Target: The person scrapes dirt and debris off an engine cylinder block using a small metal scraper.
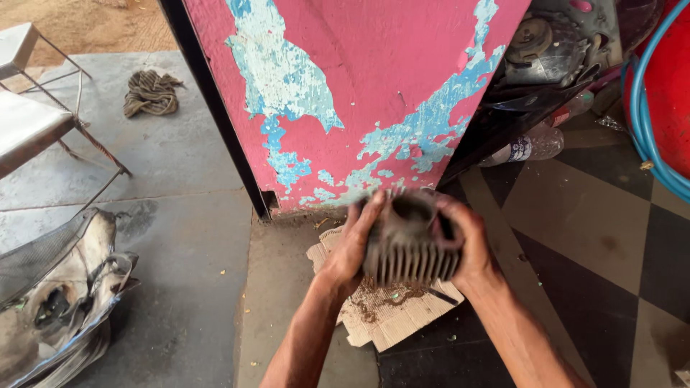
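Cylinder: I see one finned engine cylinder (410,243), dark grey cast metal, grimy and dull. A round open bore faces up toward the camera; parallel cooling fins run down its lower side. It is slightly blurred.
Where it sits: held in the air between both hands, above the cardboard and just in front of the pink panel.
Left hand (352,244): fingers wrapped closed on the cylinder's left side, thumb up near the rim.
Right hand (467,241): fingers curled closed over the right side and top edge, gripping the same cylinder.
Cardboard (392,316): one torn, corrugated tan piece flat on the floor, scattered with brown gritty debris.
Panel (359,93): one flat upright pink surface, paint flaking off in ragged patches to pale blue beneath.
Floor: smooth grey concrete (180,215) at left; dark and tan diamond-pattern tiles (589,223) at right.
Bottles: I count two clear plastic bottles (521,147) lying by the panel's right edge.
Hose (647,129): one smooth blue tube, curved against a red body.
Rag (151,93): one crumpled ribbed cloth on the concrete.
Fairing (57,302): one scuffed, worn shell at lower left.
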